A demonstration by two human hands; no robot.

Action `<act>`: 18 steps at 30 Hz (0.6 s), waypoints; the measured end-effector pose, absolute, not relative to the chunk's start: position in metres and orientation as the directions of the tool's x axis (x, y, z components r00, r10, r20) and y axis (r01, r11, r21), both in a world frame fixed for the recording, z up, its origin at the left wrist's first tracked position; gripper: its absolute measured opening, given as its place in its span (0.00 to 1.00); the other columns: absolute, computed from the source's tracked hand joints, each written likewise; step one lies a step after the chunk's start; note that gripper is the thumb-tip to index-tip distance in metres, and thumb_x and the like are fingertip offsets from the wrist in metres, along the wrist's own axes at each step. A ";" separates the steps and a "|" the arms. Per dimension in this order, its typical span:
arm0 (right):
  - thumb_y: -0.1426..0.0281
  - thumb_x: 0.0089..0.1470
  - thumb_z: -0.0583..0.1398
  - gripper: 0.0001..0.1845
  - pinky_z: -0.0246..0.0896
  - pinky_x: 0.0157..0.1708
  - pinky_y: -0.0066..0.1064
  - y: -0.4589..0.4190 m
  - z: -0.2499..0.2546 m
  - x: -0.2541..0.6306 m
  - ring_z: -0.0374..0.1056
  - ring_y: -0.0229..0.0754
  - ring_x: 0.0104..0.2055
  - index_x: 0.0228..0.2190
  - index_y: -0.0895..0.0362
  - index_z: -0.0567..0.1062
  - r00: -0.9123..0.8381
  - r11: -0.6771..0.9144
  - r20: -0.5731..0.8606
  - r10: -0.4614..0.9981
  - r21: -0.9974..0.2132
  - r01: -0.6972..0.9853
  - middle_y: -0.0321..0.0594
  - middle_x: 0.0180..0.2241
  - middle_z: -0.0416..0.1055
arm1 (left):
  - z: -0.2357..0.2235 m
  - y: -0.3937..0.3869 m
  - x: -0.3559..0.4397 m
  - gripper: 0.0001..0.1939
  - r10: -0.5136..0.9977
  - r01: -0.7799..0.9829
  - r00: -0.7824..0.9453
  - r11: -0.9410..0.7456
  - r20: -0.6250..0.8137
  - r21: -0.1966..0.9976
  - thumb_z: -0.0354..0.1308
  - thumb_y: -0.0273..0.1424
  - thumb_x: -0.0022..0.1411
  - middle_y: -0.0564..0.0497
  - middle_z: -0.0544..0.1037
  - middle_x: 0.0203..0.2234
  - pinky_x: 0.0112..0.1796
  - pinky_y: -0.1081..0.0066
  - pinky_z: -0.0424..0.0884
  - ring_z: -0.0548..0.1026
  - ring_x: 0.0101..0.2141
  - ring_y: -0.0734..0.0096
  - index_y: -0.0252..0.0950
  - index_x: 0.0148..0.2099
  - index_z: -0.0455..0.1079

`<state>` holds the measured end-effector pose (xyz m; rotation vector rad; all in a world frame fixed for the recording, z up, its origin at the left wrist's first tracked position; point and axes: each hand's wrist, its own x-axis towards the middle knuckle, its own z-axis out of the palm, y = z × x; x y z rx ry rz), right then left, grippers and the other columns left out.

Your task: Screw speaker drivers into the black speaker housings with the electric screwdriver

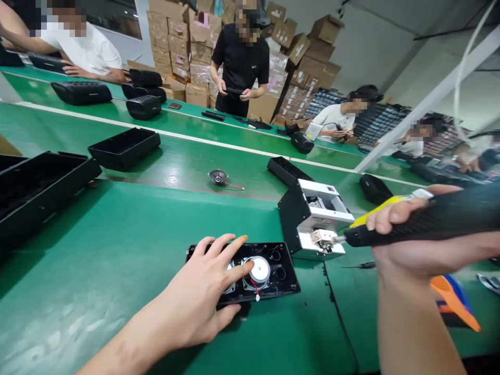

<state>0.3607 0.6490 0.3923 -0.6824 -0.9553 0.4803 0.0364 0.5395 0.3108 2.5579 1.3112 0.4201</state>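
Observation:
My left hand (211, 281) spans a black speaker panel (289, 278), its fingers spread across it and the thumb by the near edge. One fingertip touches a round speaker driver (260, 271) with a red lead and white plug; a second driver is partly hidden under my fingers. My right hand (398, 250) is wrapped around a black electric screwdriver (437, 216) held nearly level. The screwdriver's tip is at the metal outlet of a black-and-white screw feeder (324, 219), just right of the panel; whether a screw is on the bit I cannot tell.
A loose speaker driver (217, 177) lies beyond the panel. Black open housings (125, 148) stand at the left. A thin screwdriver (359, 265) and orange-and-blue tool (455, 302) lie at the right. Several people work across the green bench (128, 245); cartons (199, 52) are stacked behind.

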 end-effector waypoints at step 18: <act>0.30 0.49 0.59 0.40 0.53 0.12 0.30 0.612 0.386 0.349 0.55 0.38 0.13 0.43 0.52 0.76 0.294 0.668 0.621 0.727 -0.738 -0.095 0.31 0.17 0.64 | 0.268 0.515 -0.011 0.30 0.800 0.794 0.438 -0.558 0.411 0.241 0.62 0.36 0.66 0.53 0.49 0.77 0.54 0.42 0.79 0.60 0.70 0.39 0.57 0.69 0.66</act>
